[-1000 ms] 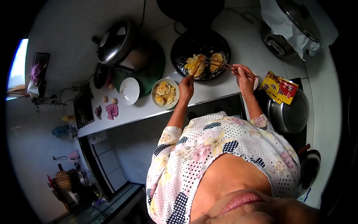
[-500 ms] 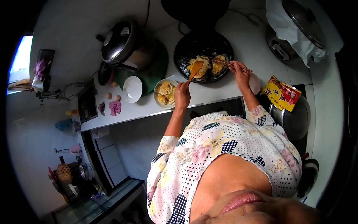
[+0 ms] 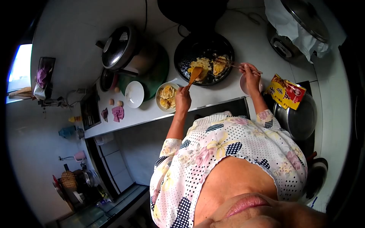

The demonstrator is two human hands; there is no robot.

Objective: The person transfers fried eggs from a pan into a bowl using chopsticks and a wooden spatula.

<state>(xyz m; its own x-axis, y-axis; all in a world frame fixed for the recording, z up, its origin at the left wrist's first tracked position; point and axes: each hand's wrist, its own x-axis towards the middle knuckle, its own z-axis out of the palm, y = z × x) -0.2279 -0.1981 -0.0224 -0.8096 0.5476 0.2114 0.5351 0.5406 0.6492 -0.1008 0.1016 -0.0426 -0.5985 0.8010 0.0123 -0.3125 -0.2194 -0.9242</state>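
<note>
My left hand (image 3: 183, 99) is closed round the handle of a wooden spatula (image 3: 195, 74). Its blade rests on a fried egg (image 3: 203, 65) in the black round pan (image 3: 182, 51). My right hand (image 3: 251, 78) grips a pair of chopsticks (image 3: 236, 66), whose tips reach over the right side of the pan. By those tips lies a second fried egg (image 3: 219, 68). Left of my left hand, a white bowl (image 3: 158, 103) holds several cooked eggs (image 3: 167, 93). Partly behind my right hand stands a pale bowl (image 3: 243, 84).
An empty white bowl (image 3: 134, 94) stands by a green round board (image 3: 159, 70) bearing a pressure cooker (image 3: 121, 47). Eggs (image 3: 119, 103) and a pink cloth (image 3: 118, 113) lie farther left. A yellow-red packet (image 3: 287, 92) lies on a metal pot (image 3: 304, 117); a rice cooker (image 3: 282, 45) stands behind.
The chopsticks have shifted right, toward the pan's edge, with my right hand. The spatula has moved slightly left and down across the egg. The whole view has shifted a little.
</note>
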